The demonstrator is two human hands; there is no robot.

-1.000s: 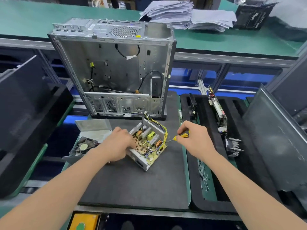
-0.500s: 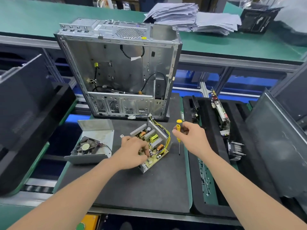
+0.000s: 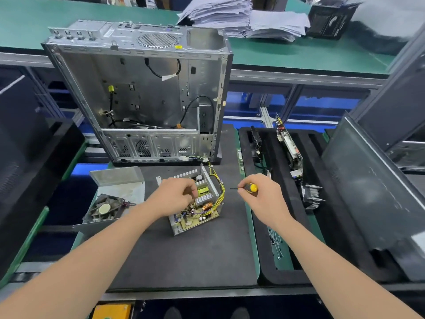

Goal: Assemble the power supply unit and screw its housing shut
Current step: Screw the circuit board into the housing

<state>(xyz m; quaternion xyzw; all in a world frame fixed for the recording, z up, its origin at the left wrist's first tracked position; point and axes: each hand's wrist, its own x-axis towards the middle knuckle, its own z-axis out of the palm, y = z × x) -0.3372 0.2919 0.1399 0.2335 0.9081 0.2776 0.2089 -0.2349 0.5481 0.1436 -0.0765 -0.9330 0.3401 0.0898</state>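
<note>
Open computer case (image 3: 147, 95), paper stacks (image 3: 243, 18)

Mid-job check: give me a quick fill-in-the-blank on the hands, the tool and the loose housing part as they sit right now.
1. The yellow-handled screwdriver is held in the ____ hand.
2. The left hand rests on the open power supply unit with the exposed circuit board, whose yellow wires run to the ____ of the board.
3. The black cooling fan lies in the grey sheet-metal housing cover, which sits to the ____ of the unit.

Missing words: right; right; left

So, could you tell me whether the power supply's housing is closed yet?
Open: the power supply unit shows its bare circuit board, and its cover with the fan lies apart to its left.
</note>
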